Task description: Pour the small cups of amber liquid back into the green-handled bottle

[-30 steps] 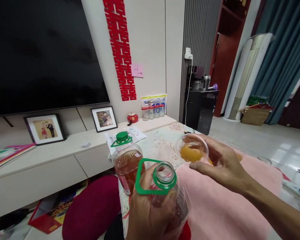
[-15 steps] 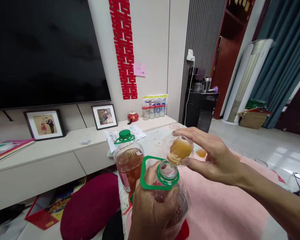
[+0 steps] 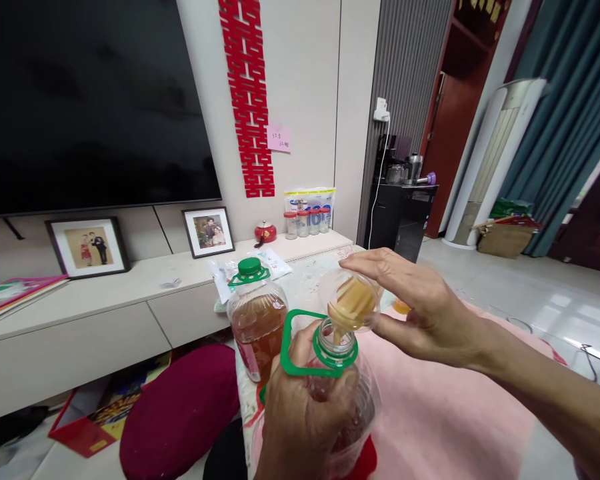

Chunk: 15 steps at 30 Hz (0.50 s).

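Observation:
My left hand (image 3: 310,413) is wrapped round the neck and green handle of an uncapped clear plastic bottle (image 3: 365,407). Between the thumb and fingers of my right hand (image 3: 415,307) is a small clear cup (image 3: 353,300), tilted over the bottle's mouth. Yellowish-brown contents hang over the cup's lower edge and reach into the opening. Left of that bottle stands a second one (image 3: 259,327), capped in green and holding reddish-brown liquid.
A pink cloth (image 3: 445,400) covers the table's right part. Behind lie a plastic packet (image 3: 275,263) and several red-lidded jars (image 3: 303,225). A maroon round cushion (image 3: 180,420) is at the lower left, below the cabinet (image 3: 105,333) with framed photos.
My right hand has moved slightly left and tipped the cup further. The contents have slid down into the bottle's mouth. My left hand has stayed in place.

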{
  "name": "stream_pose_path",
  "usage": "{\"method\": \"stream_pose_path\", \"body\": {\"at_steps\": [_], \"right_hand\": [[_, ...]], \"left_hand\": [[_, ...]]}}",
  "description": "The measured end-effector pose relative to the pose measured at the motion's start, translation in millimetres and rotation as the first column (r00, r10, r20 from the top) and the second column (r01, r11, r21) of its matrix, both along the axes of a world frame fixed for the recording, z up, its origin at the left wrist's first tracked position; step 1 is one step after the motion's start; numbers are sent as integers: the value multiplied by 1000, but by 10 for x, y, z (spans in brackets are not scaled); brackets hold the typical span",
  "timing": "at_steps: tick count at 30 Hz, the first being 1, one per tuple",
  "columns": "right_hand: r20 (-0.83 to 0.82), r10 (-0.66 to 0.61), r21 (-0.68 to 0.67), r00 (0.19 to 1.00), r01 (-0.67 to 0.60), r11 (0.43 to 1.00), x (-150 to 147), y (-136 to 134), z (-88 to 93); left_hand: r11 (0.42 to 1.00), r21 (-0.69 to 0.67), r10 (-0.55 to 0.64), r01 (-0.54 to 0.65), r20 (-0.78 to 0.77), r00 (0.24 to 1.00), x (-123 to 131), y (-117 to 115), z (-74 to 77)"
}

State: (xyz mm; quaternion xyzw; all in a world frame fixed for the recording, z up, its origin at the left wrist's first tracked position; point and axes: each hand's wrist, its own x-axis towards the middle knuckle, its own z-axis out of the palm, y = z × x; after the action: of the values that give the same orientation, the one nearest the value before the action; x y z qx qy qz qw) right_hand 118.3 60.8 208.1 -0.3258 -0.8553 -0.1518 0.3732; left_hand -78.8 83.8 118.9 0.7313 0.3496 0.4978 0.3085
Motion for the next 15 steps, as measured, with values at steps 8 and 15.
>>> {"method": "stream_pose_path", "body": {"at_steps": [8,15], "right_hand": [[39,29,9,999,-29,1000,-22,-7,39],[108,34,39,994,-38,999,-19,10,77]], "left_hand": [[999,40,-5,5,-6,1000,-44,-3,45],[999,21,28,-27,-22,999,-5,-11,14]]}}
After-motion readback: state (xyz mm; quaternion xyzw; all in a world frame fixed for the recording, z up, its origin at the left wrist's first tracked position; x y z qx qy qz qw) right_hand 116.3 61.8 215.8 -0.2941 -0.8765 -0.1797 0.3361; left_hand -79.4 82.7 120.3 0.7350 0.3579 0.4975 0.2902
